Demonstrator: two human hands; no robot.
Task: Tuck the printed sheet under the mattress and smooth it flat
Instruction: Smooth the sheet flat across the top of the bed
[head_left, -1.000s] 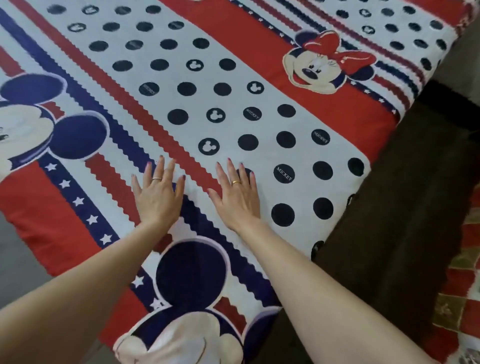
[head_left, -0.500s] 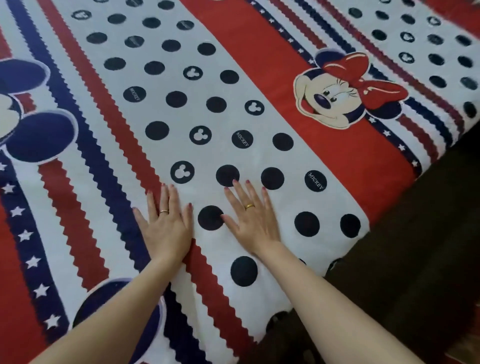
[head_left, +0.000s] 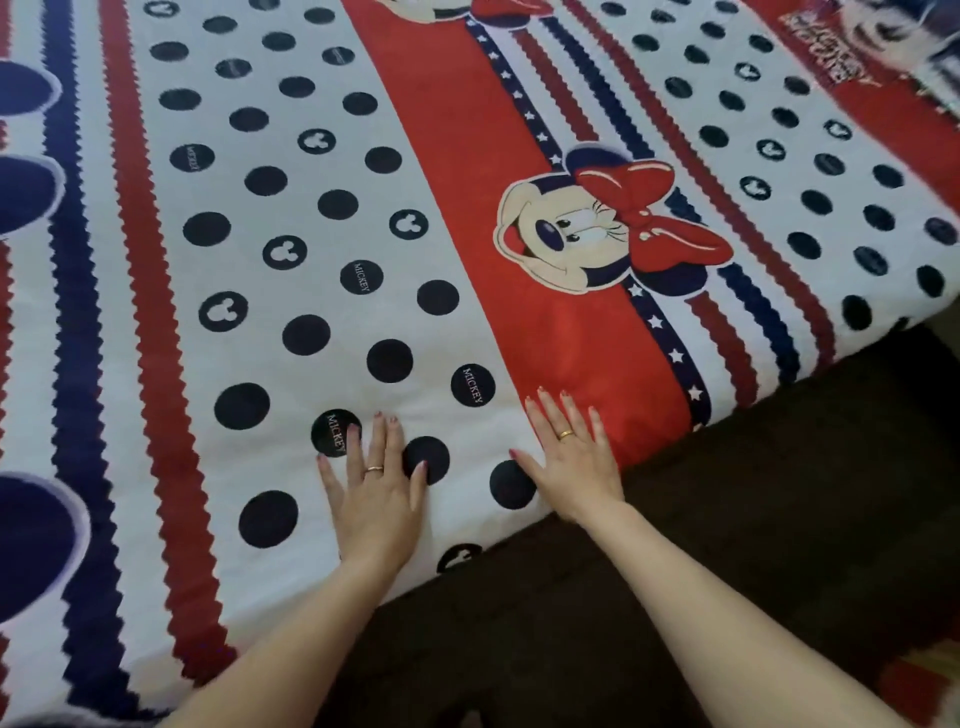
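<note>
The printed sheet (head_left: 311, 249) lies spread over the top of the bed, covering it up to the near edge, where the cloth turns down out of sight against a dark brown surface (head_left: 753, 493) that runs alongside the bed. Whether the sheet's border is tucked under the mattress cannot be told from here. The cloth looks flat, with no plain folds around the hands.

The left hand (head_left: 376, 499) rests palm down on the white dotted band of the sheet, close to the near edge. Its fingers (head_left: 387, 441) are straight and slightly spread, pressing on the cloth and gripping nothing; a ring (head_left: 374, 469) sits on one of them. The fingertips reach a dark dot lettered "MICKEY" (head_left: 335, 432) and a plain dark dot (head_left: 426, 457) beside it.

The right hand (head_left: 571, 467) lies flat as well, a little apart from the left and nearer the edge of the bed, just where the white band meets the wide red stripe (head_left: 587, 338). Its fingers (head_left: 550, 415) are straight and open, holding nothing, with a gold ring (head_left: 565, 434) on one. Its thumb points toward another dark dot (head_left: 511, 484).

Farther along the red stripe, away from the hands, is a printed cartoon mouse face with a red bow (head_left: 597, 234).
</note>
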